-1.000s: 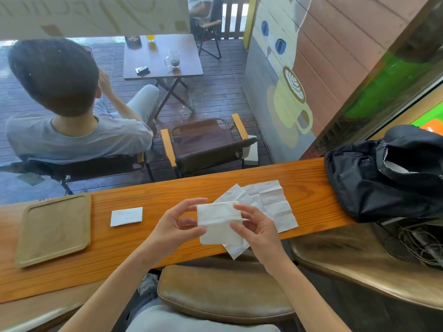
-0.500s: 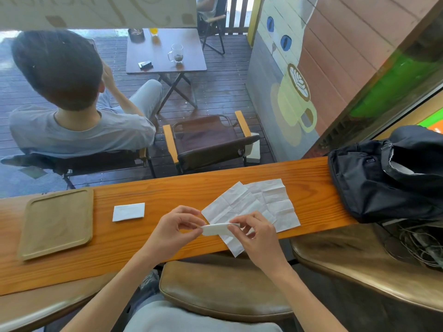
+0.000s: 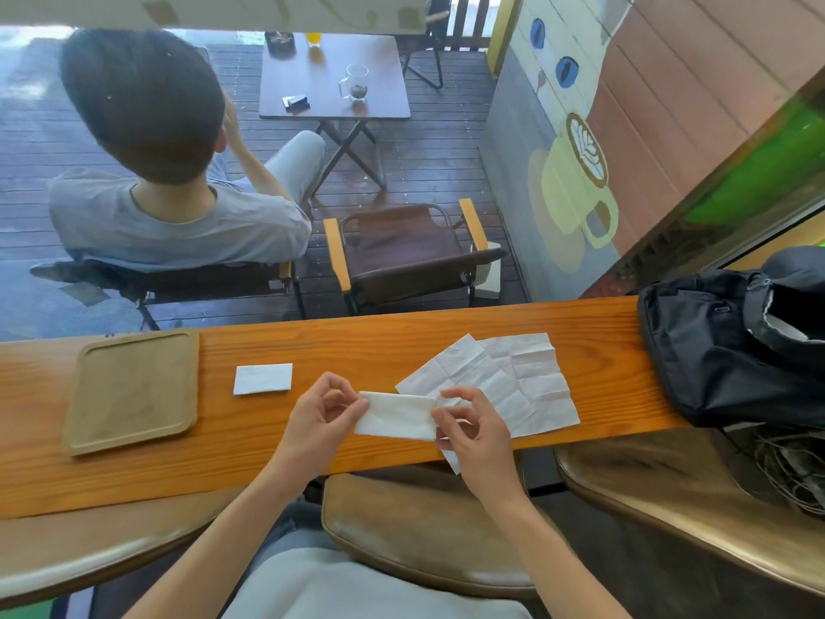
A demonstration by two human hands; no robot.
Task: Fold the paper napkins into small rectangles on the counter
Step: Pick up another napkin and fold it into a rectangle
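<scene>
A white paper napkin (image 3: 397, 416), folded into a narrow rectangle, is held just above the wooden counter (image 3: 357, 350). My left hand (image 3: 319, 415) pinches its left end and my right hand (image 3: 473, 428) pinches its right end. Behind my right hand lie unfolded, creased napkins (image 3: 513, 377), overlapping and spread flat. A small folded napkin rectangle (image 3: 263, 378) rests on the counter to the left of my hands.
A tan tray (image 3: 134, 390) lies at the counter's left. A black bag (image 3: 723, 341) sits at its right end. Beyond the counter a person sits with their back to me, beside a vacant chair (image 3: 410, 252). Padded stools stand below the counter's near edge.
The napkin in my hands went from a larger upright sheet to a thin edge-on fold, and now shows as a flat narrow rectangle held lower over the counter.
</scene>
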